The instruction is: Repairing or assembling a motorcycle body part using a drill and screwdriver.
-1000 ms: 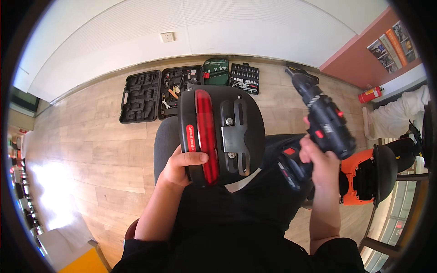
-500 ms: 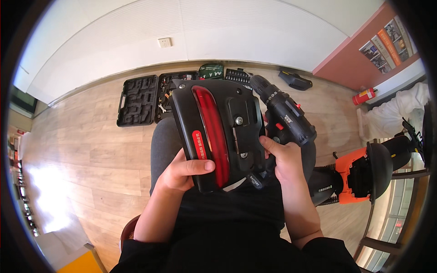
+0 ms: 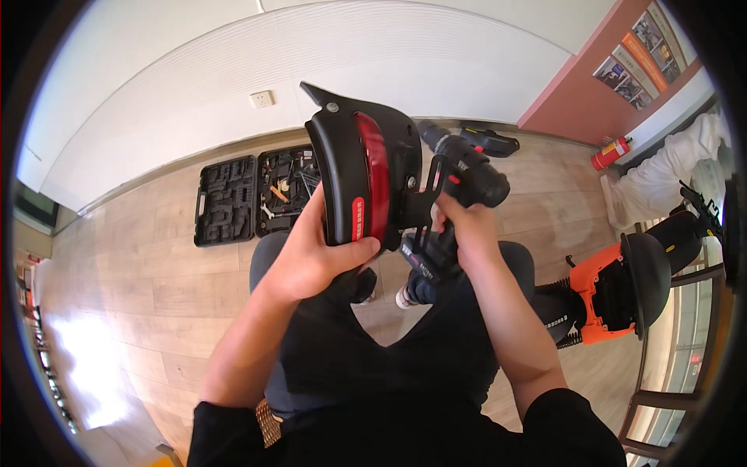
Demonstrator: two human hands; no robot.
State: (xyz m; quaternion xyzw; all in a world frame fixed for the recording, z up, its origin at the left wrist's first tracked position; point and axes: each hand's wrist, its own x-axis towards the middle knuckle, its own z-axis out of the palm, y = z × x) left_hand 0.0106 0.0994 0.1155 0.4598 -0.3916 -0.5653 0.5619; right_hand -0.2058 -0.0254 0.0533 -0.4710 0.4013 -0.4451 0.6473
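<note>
My left hand [image 3: 307, 261] is closed on the lower left edge of a tail light assembly [image 3: 336, 183], its thumb across the lower front. This is a curved black housing with a long red lens [image 3: 377, 167] and a slotted metal bracket [image 3: 422, 204] on its right side. My right hand [image 3: 468, 233] is wrapped round the handle of a black cordless drill [image 3: 471, 179]. The drill's chuck points up and left, close beside the housing, and its battery base hangs below my hand. Whether the drill touches the bracket is hard to tell.
An open black tool case [image 3: 226, 201] with assorted tools [image 3: 284, 187] lies on the wooden floor near the wall. A black part [image 3: 490, 142] sits farther right. To my right stands an orange and black two-wheeler [image 3: 595, 300]; a red fire extinguisher [image 3: 611, 153] is beyond it.
The tail light assembly has risen and turned, so its bracket side is now seen edge-on. My right hand has moved up, and the drill has shifted left and tilted. My legs have spread apart.
</note>
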